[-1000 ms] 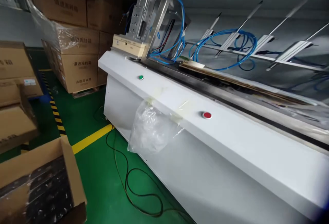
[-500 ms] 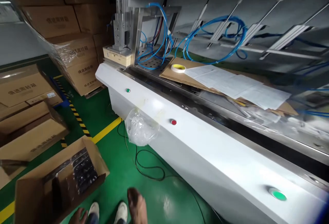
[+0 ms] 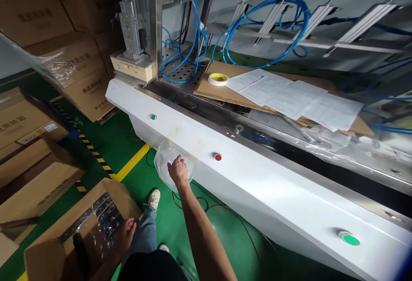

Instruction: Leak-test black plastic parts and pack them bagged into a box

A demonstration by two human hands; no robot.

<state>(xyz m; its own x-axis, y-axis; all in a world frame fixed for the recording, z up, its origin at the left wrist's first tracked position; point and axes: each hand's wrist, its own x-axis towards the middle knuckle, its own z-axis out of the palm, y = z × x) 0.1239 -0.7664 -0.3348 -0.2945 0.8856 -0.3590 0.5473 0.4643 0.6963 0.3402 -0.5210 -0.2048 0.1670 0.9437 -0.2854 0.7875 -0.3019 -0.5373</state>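
My right hand is over the clear plastic bag that hangs from the front of the white machine bench. Its fingers are bent and drawn together, and whatever may be in them is hidden. Low in the view, my left hand hangs by the right edge of an open cardboard box. The left fingers are loosely curved and a little apart, with nothing seen in them. Inside that box lie dark parts in rows under clear plastic.
Stacked cartons stand at the left behind wrap film. On the bench lie a tape roll, paper sheets and flat cardboard. A red button is on the front. A black cable runs along the floor.
My right hand has moved up and forward from above the floor to the plastic bag. My left hand has come up and right beside the box. The view has shifted, and one foot is further forward.
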